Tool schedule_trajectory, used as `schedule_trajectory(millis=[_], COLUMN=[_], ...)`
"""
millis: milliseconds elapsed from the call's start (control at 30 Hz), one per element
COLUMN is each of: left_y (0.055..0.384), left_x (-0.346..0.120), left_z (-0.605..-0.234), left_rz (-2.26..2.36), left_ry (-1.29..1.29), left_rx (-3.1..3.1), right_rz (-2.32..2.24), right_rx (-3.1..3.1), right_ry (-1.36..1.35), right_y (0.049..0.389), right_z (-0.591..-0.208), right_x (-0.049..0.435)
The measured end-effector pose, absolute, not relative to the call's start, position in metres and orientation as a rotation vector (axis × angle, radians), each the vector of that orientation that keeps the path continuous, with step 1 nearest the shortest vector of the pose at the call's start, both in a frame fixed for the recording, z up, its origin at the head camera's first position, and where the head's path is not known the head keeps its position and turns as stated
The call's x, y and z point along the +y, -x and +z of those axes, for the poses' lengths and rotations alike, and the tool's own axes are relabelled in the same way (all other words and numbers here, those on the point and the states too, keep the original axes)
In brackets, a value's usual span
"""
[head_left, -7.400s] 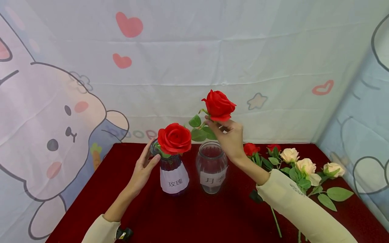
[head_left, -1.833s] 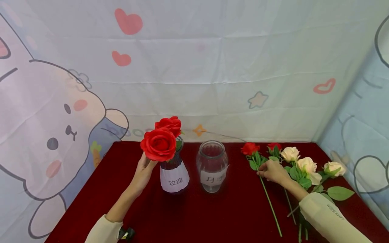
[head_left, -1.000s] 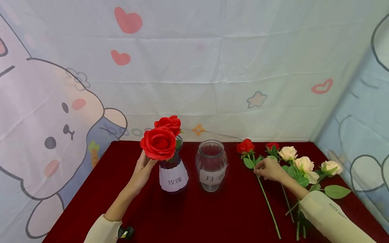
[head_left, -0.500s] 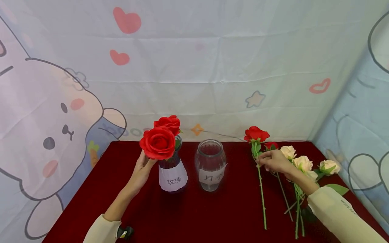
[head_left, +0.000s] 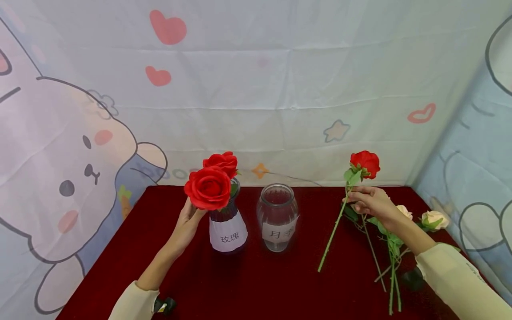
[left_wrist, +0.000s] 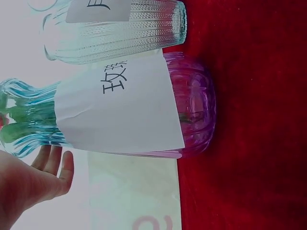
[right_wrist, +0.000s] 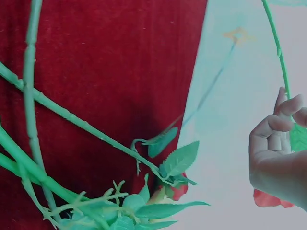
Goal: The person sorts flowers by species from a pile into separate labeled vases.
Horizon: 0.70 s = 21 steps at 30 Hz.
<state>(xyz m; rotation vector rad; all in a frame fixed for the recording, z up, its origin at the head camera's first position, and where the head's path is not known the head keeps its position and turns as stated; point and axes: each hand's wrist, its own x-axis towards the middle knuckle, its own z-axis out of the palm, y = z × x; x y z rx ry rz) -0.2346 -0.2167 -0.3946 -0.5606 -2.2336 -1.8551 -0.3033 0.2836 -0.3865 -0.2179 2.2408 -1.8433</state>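
My left hand [head_left: 187,224] holds the neck of the purple glass vase [left_wrist: 194,108] with a white paper label [left_wrist: 115,105]. Its fingers [left_wrist: 50,160] reach behind the neck, and a bloom covers part of the hand in the head view. Two red roses stand in this vase, the front bloom [head_left: 210,187] leaning left over the hand. My right hand [head_left: 374,204] pinches a red rose [head_left: 366,164] by its green stem [head_left: 334,231], just below the leaves. The bloom is up, and the stem slants down to the left above the cloth.
Right of the purple vase stands a clear ribbed glass jar [head_left: 277,213], also labelled. Beneath my right arm lie cream roses [head_left: 434,221] and crossing green stems [head_left: 392,275]. Another red bloom [right_wrist: 180,189] lies near them. A printed fabric backdrop [head_left: 256,89] rises behind the dark red cloth [head_left: 272,289].
A red rose carried by my right hand earlier now stands in the purple vase. That hand has since lifted another red rose off the cloth, up and rightward. The left hand stays at the neck.
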Motion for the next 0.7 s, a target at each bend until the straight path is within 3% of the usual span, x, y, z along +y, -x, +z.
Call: schedule_trajectory(millis=[367,700], left_y=[0.234,0.234], left_x=[-0.218,-0.218], left_z=[-0.393,-0.394], left_rz=[-1.854,-1.858], left_ry=[0.555,0.554], left_rx=[-2.247,-2.258], right_rz=[-2.343,-2.489], right_rx=[1.742,1.367], right_ry=[0.245,0.47], right_y=[0.302,0.294], right_z=[-0.365,-0.359], right_x=[0.289,0.28])
